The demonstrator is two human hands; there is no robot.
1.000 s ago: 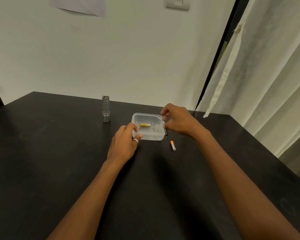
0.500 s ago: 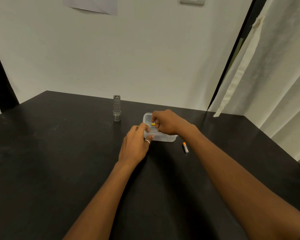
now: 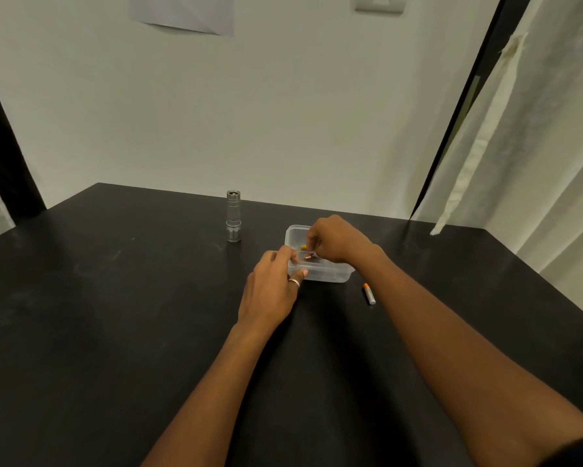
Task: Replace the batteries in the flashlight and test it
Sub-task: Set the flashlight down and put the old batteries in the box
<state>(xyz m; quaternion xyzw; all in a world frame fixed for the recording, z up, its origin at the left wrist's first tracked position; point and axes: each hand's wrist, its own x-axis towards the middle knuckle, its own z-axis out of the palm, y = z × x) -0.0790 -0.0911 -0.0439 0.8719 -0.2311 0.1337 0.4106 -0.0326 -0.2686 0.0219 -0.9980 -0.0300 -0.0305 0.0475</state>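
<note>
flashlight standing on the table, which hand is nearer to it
Left. The left hand grips the near-left corner of the clear box, a short way right of the flashlight. The right hand reaches into the box, farther right.

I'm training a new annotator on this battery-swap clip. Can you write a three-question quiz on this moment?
1. True or false: the flashlight lies on its side on the table.
2. Which hand reaches into the clear container? A) left hand B) right hand C) neither
3. Fill in: the loose battery on the table has an ____ tip.

Key
1. False; it stands upright.
2. B; the right hand is inside it, while the left hand steadies its near corner.
3. Orange.
</note>
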